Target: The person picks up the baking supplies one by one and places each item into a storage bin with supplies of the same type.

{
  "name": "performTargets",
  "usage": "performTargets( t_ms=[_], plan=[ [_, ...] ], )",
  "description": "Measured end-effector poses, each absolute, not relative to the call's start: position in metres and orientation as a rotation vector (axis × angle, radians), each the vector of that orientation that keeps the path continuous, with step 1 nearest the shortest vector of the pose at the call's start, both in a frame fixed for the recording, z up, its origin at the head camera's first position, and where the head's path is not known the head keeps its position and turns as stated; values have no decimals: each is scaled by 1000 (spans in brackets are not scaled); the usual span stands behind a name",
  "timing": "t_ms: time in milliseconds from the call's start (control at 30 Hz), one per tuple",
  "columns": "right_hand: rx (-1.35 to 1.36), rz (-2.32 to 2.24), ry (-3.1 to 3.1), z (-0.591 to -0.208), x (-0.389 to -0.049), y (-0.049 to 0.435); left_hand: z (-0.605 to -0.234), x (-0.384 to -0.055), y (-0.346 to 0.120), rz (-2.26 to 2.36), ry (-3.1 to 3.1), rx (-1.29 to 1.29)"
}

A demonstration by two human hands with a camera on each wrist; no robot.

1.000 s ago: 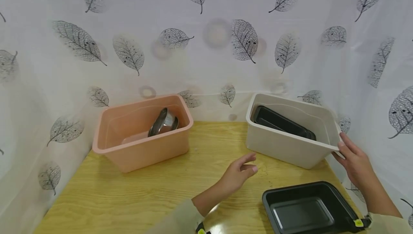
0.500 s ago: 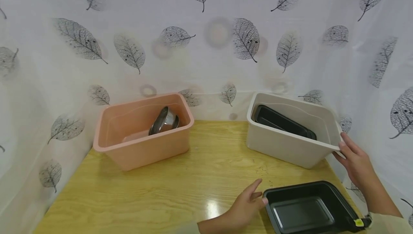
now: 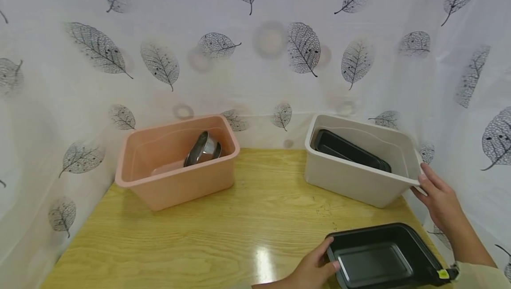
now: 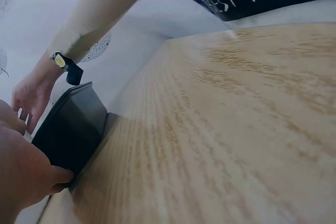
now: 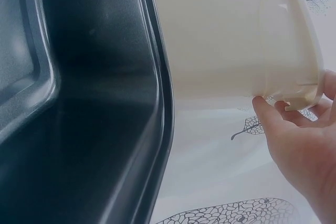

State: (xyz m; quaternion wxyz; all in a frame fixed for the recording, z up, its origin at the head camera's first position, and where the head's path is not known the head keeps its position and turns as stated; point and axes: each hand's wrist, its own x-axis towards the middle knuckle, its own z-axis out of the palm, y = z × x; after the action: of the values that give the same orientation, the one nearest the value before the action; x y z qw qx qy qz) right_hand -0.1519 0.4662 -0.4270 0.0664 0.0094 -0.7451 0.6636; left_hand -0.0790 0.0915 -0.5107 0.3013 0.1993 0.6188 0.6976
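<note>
A black rectangular baking pan (image 3: pixel 373 262) lies at the table's front right. My left hand (image 3: pixel 309 272) grips its left end, index fingertip at the far corner and thumb at the near side. In the left wrist view that hand (image 4: pixel 26 166) is against the pan's dark outer wall (image 4: pixel 79 129). My right hand (image 3: pixel 443 200) holds the right rim of the off-white plastic bin (image 3: pixel 347 178), fingers curled at the corner. The right wrist view shows the right hand (image 5: pixel 302 140) at the bin's edge. A narrow black loaf pan (image 3: pixel 351 151) slants inside the bin.
A pink plastic bin (image 3: pixel 187 187) stands at the back left of the wooden table (image 3: pixel 167 244). Shiny metal bowls (image 3: pixel 203 149) lean in its right end. A white leaf-print curtain (image 3: pixel 255 85) hangs behind and along both sides.
My left hand has come down and to the right from above the table's middle, and now grips the baking pan's left end. My right hand stays on the off-white bin.
</note>
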Motion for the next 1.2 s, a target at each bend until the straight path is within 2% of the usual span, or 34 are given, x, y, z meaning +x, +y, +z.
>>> performTargets(
  t_ms=[200,500,833,1200],
  plan=[
    [12,1989,-2263,-427,-152,466,-519,-75,94,1955,1464,593],
    [15,2008,-2247,-427,-153,466,-516,-74,98,1963,1539,554],
    [5,2022,-2240,-425,-153,466,-503,-95,92,1822,1713,574],
    [6,2023,-2244,-425,-152,466,-498,-112,88,1995,1553,623]
  ],
)
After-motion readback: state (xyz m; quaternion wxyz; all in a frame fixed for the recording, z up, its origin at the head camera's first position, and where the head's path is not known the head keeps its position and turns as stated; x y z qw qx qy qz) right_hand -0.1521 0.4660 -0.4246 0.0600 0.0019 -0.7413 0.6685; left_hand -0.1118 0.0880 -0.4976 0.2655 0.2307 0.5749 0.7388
